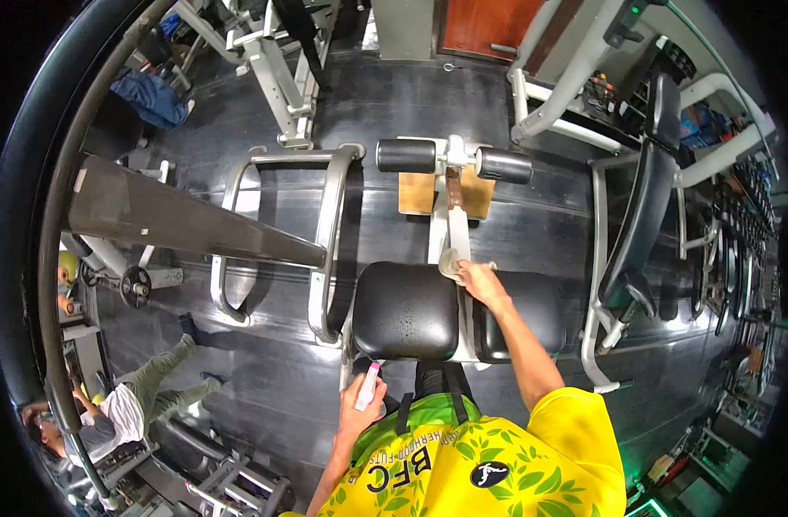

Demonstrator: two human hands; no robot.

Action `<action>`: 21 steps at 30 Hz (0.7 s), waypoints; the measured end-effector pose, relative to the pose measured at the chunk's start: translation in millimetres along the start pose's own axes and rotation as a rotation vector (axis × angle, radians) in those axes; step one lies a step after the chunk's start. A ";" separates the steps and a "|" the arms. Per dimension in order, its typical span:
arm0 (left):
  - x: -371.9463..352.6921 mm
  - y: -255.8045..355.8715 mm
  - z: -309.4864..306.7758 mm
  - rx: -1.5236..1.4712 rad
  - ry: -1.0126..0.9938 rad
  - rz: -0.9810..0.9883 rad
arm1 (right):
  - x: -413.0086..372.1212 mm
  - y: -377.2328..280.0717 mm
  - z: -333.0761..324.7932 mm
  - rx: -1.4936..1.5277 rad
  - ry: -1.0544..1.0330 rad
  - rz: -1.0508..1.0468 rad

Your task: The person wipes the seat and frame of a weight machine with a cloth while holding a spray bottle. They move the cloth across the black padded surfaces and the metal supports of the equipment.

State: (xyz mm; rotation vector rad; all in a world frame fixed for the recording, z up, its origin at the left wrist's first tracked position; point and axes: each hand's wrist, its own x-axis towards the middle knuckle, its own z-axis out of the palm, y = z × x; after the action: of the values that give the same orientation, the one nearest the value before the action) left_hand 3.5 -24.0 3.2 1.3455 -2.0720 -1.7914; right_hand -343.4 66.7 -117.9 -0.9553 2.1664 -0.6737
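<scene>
My right hand [480, 283] is closed on a crumpled light-coloured cloth [451, 264], held at the gap between two black padded seats. Just below that hand lies the right seat pad [532, 317]. Droplets speckle the left seat pad [407, 310]. In front of its lower edge, my left hand [359, 405] is wrapped round a spray bottle [370, 384] with a pink and white top; the bottle's body is mostly hidden by my fingers. Beyond the pads, the machine's white frame [450, 215] runs out to two black foam rollers [407, 157].
A silver tubular frame [329, 250] stands to the left, with a thick dark beam [187, 215] reaching towards it. On the right is a black-padded bench [639, 202]. A wooden block [417, 194] sits under the rollers. Another person [136, 401] is at lower left.
</scene>
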 end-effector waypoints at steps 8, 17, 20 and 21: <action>12.7 -11.6 -20.6 0.027 -0.107 0.077 | -69.2 -47.9 -32.3 -0.214 0.453 -0.106; 23.3 -9.4 -48.3 0.102 -0.171 0.192 | -114.6 -95.4 -48.3 -0.266 0.706 -0.043; 25.5 -11.9 -54.5 0.088 -0.182 0.211 | -126.5 -110.9 -57.8 0.044 0.684 -0.021; 25.7 -10.0 -56.3 0.092 -0.179 0.202 | -130.2 -117.0 -61.7 0.324 0.635 0.089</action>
State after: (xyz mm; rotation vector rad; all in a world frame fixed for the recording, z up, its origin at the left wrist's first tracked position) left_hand 25.9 -82.6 0.5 0.9834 -2.3116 -1.8095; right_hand -271.9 109.5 48.0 -0.5060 2.4948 -1.3772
